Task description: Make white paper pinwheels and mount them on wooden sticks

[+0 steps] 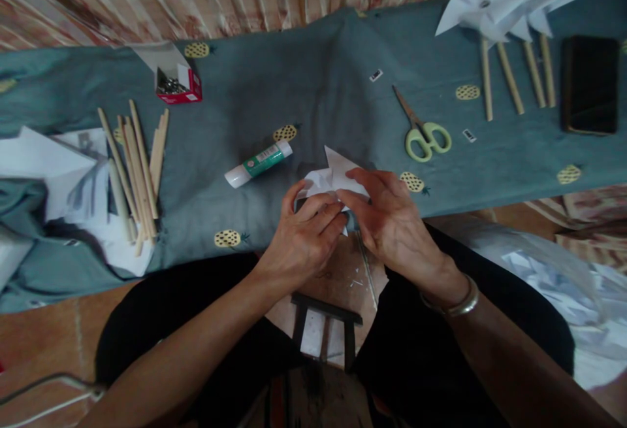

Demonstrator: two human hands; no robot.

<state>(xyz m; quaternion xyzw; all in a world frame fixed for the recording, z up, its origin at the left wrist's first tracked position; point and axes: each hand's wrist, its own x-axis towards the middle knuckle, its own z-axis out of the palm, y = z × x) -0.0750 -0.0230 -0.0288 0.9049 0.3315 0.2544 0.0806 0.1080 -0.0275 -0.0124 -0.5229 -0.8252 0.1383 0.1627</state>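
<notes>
A folded white paper pinwheel (337,168) is held between both hands at the near edge of the cloth-covered table. My left hand (311,232) grips its left side, with the fingers bent over the middle of the paper. On the right side, my right hand (386,212) pinches the pinwheel with thumb and forefinger near its centre. One pointed blade sticks up beyond the fingers; the underside is hidden by my hands. A green and white glue stick (259,163) lies just left of the paper. Green-handled scissors (422,132) rest open to the right.
Finished pinwheels on sticks (490,3) and a black phone (589,85) lie at the right. To the left are wooden sticks (137,173), white paper sheets (44,160) and an open red box (181,91) of small metal pieces. A plastic bag (553,284) of paper stands lower right.
</notes>
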